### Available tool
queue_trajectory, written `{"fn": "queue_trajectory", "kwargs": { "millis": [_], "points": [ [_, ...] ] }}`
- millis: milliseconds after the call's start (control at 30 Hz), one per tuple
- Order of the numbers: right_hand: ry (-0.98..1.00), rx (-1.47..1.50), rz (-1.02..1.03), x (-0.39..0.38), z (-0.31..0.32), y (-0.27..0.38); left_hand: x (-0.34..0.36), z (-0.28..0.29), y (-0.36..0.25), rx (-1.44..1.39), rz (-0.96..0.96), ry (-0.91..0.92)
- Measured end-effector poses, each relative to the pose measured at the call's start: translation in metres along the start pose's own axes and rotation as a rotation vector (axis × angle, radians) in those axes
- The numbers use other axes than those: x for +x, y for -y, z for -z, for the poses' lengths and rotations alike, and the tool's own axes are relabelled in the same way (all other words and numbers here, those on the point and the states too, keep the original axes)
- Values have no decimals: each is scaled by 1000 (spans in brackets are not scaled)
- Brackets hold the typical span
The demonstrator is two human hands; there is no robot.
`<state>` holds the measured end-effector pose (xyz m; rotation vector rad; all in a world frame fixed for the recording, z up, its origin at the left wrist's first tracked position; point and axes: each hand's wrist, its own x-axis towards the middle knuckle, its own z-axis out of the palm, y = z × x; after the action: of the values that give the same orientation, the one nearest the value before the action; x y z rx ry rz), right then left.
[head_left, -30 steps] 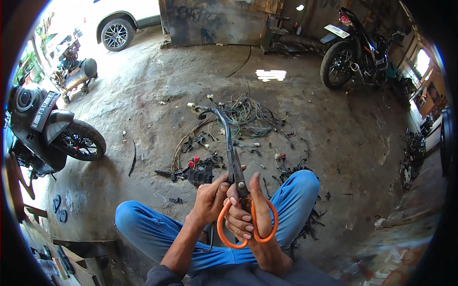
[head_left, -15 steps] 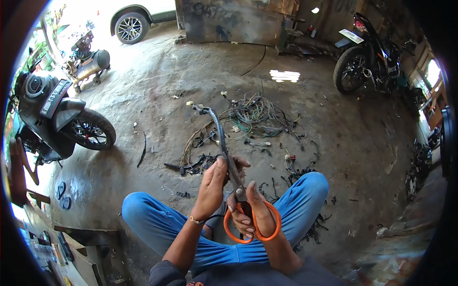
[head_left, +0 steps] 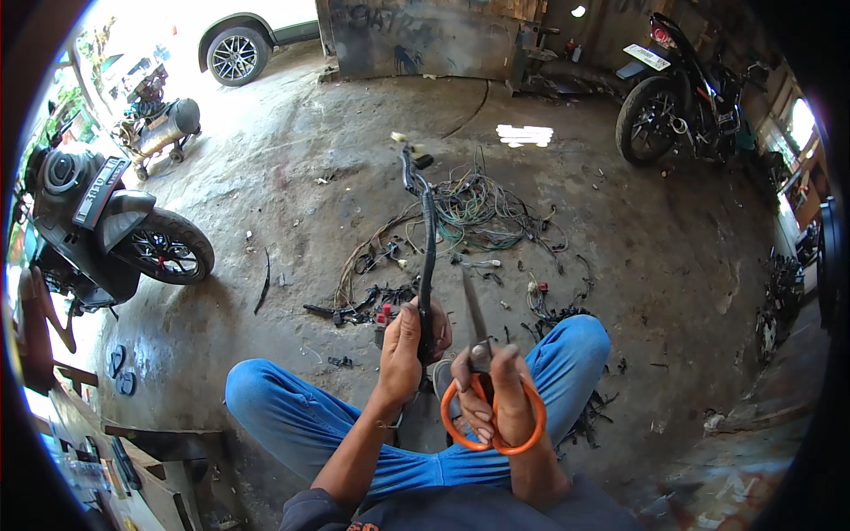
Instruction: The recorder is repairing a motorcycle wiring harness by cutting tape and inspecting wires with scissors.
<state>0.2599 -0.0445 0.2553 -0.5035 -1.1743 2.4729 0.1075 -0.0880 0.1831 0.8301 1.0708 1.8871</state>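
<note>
My left hand (head_left: pixel 401 358) is closed around a black-wrapped wiring harness (head_left: pixel 428 239), which stands up from the fist. Pale and dark connectors (head_left: pixel 409 150) tip its upper end. Beside the left thumb a red connector (head_left: pixel 384 313) shows; whether it belongs to the held harness I cannot tell. My right hand (head_left: pixel 500 389) grips a pair of scissors (head_left: pixel 476 317) with orange loop handles, fingers and thumb through the loops. The blades point up and look closed together, a little right of the harness and apart from it.
A tangle of loose wires (head_left: pixel 478 208) lies on the concrete floor ahead, with black scraps and connectors around it. A scooter (head_left: pixel 115 217) stands left, a motorcycle (head_left: pixel 660 115) far right. Sandals (head_left: pixel 121 370) lie at left. My bent knees (head_left: pixel 266 389) flank the hands.
The scissors have moved right, away from the harness they were against, and their blades have come clear of it. The harness now stands more upright, and a red connector shows beside my left hand.
</note>
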Motion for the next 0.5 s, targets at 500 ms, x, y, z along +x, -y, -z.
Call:
{"fn": "queue_trajectory", "kwargs": {
  "millis": [500],
  "points": [
    [101,-80,-119,2,9,-29,8,-12,-21,-251,114,-39]
  ]
}}
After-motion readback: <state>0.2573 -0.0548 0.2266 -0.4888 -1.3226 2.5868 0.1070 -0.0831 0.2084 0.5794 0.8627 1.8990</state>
